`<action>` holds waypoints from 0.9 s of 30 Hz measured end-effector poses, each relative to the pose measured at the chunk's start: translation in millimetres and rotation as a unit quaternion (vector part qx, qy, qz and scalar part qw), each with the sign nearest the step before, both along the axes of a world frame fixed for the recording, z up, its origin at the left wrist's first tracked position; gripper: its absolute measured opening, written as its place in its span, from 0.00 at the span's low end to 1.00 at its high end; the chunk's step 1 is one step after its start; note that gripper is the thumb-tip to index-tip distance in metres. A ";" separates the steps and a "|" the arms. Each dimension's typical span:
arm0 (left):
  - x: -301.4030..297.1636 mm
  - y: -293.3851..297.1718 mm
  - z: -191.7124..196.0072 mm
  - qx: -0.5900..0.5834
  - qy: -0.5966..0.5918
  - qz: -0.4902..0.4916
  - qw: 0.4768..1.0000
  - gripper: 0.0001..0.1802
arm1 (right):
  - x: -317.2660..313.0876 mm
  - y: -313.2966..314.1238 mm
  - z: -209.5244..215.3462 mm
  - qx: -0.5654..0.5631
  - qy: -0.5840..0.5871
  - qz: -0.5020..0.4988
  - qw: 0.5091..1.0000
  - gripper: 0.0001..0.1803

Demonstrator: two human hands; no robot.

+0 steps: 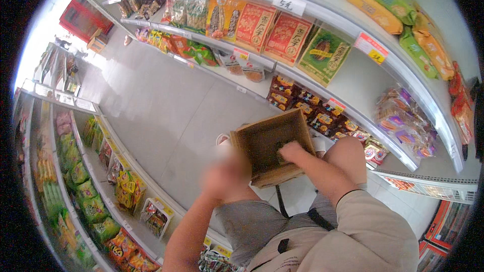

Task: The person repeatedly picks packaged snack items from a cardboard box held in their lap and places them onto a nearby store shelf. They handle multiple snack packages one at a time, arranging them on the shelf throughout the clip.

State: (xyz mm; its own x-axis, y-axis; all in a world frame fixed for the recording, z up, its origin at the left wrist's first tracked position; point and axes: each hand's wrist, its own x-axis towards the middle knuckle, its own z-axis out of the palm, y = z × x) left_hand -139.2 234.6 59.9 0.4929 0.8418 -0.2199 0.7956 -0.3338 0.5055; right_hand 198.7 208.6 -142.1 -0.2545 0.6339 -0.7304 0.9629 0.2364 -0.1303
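At the left edge of the cardboard box (pixel 276 176), the left hand (pixel 225 174) is blurred; its opening and grip cannot be determined. Inside the box, toward its right edge, the right hand (pixel 291 152) is held curled; whether anything is grasped cannot be determined. The box is positioned beside the right knee (pixel 348 152), open side up. Beyond, brown snack packs (pixel 305 108) are stocked below a shelf's (pixel 364 74) front edge.

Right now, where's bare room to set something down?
The grey floor is bare beyond the cardboard box, between the yellow bags at left and the right-hand shelves. Those shelves have a free stretch between the green packet and purple-marked bags. It's crowded beside the box, where brown packets cluster.
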 end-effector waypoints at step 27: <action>-17.7 -39.3 31.2 0.191 -0.023 -0.280 0.940 0.19 | 237.1 141.4 214.9 0.289 0.486 -0.725 0.393 0.43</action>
State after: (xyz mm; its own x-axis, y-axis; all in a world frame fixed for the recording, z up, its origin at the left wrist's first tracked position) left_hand -156.9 195.3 91.1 0.8846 0.4597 0.0786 0.4201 -0.8587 0.2936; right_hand 435.8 350.0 72.8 0.6992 0.6167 -0.3616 -0.2982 -0.2082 -0.9315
